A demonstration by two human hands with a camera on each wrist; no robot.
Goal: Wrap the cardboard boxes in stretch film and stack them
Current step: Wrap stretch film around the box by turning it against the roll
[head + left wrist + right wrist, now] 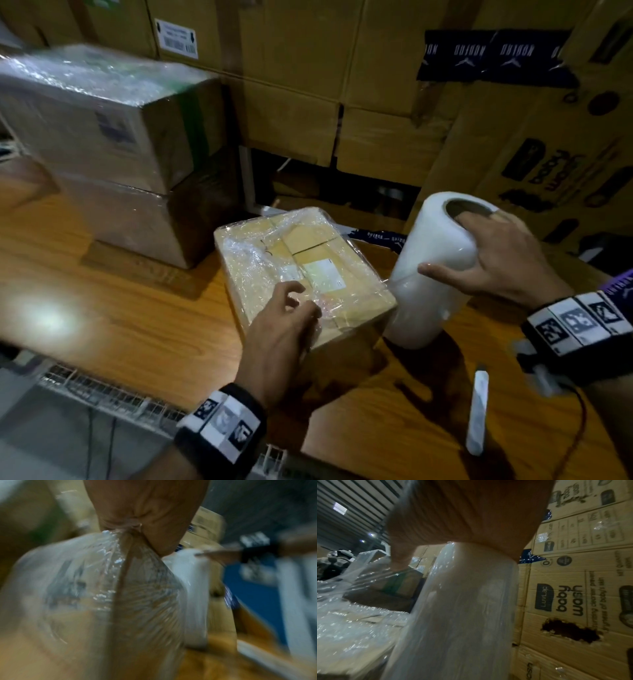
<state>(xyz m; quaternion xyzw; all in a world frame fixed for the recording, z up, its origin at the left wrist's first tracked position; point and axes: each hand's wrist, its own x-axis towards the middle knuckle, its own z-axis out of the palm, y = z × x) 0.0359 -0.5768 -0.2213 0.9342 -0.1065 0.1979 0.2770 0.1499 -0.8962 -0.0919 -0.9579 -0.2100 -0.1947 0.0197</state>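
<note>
I'm seeing a white cutter (476, 413) lying nearest on the wooden table (120, 308). My left hand (279, 337) is pinching gathered stretch film (109, 555) at the near corner of the small box (301, 270). My right hand (496, 253) is gripping the upright film roll (431, 270), fingers in its core, touching the box's right side. Farther left, two wrapped boxes (113, 144) are sitting stacked.

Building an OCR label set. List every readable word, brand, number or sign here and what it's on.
"LuvLap" on the printed carton at right.
"baby wash" on the same carton, running sideways.
Smaller slogan lines beside it: too blurred to read.
Dark tape on the back cartons: repeated logo word, upside down, unreadable.
White barcode label on a back carton: too small.
White label on the small wrapped box: blurred.
</note>
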